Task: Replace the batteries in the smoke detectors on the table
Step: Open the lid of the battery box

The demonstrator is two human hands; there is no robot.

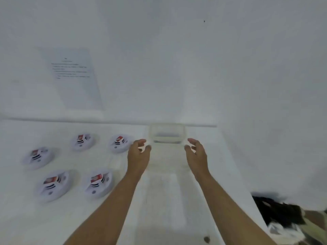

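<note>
Sitting face-up: 5 round white detectors (pixel 100 190), red-white batts (pixel 96 179) atop

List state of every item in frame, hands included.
smoke detectors: five, flat on the table, red-and-white block showing on each, none held.
clear container: upright at far table edge, not gripped; contents unclear.
left hand: open, empty, beside container.
right hand: open, empty, beside container.
paper sheet: hung flat, text unreadable.

White smoke detectors (pixel 53 185) with red-and-white batteries (pixel 96 178) and black slot stripes, white table (pixel 159 200), clear container (pixel 167 134)
</note>
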